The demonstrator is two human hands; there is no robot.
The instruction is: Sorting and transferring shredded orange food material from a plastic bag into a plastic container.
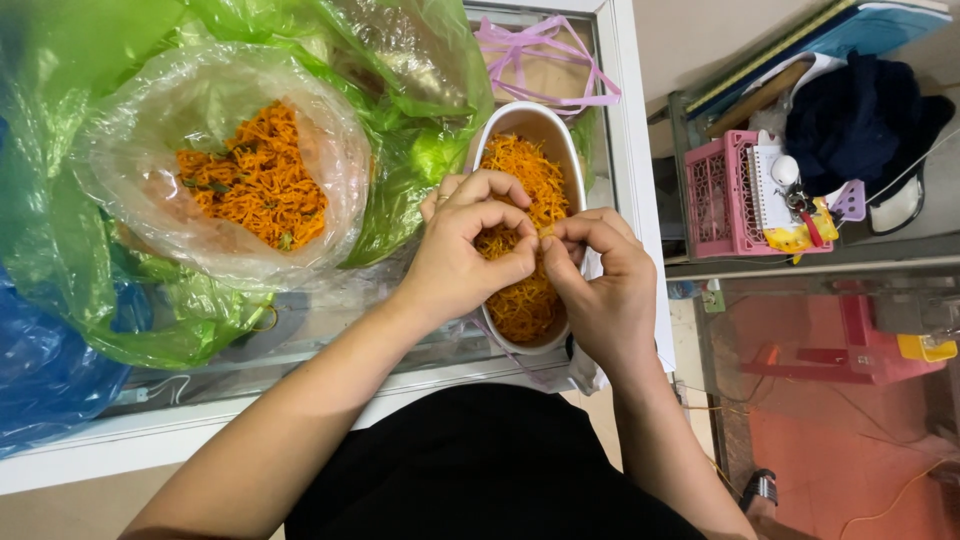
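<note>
Fingers of both my left hand (465, 255) and right hand (595, 280) pinch orange shreds (520, 300) over the nearly full white oval tub (520, 118) on the tabletop (630, 150); plenty remains in the clear bag (255, 180).

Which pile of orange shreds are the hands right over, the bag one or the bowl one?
The one in the white oval bowl. Both hands, left hand and right hand, pinch shreds above it; the clear plastic bag pile sits apart, untouched.

A pink crate (722, 190) sits near a blue bag (45, 365) and pink ribbon (540, 45).
</note>
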